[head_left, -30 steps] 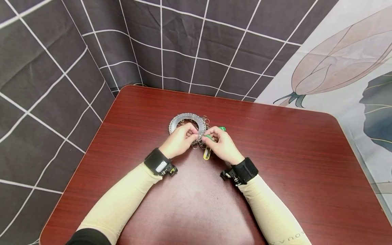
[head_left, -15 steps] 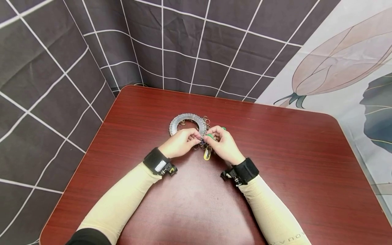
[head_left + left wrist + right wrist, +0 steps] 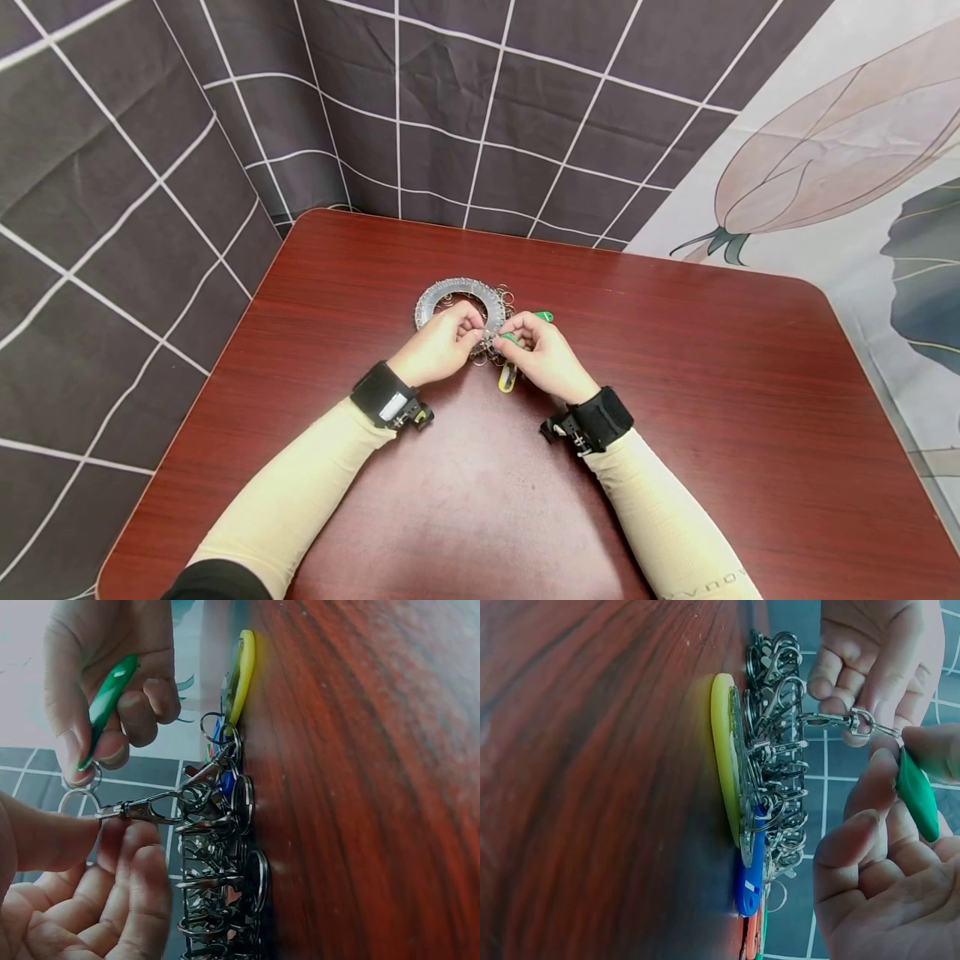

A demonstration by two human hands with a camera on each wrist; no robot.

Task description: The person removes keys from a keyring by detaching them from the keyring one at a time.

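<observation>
Barely any shift since half a second ago: both hands stay at the ring of clips, and the green tag's far end shows again past my right knuckles. My left hand pinches a small split ring on a metal clip pulled out from the bunch. My right hand pinches the green tag, just beside that clip. Big metal ring lies on the surface under and just beyond my fingers, yellow tag and blue tag flat beneath the clips.
</observation>
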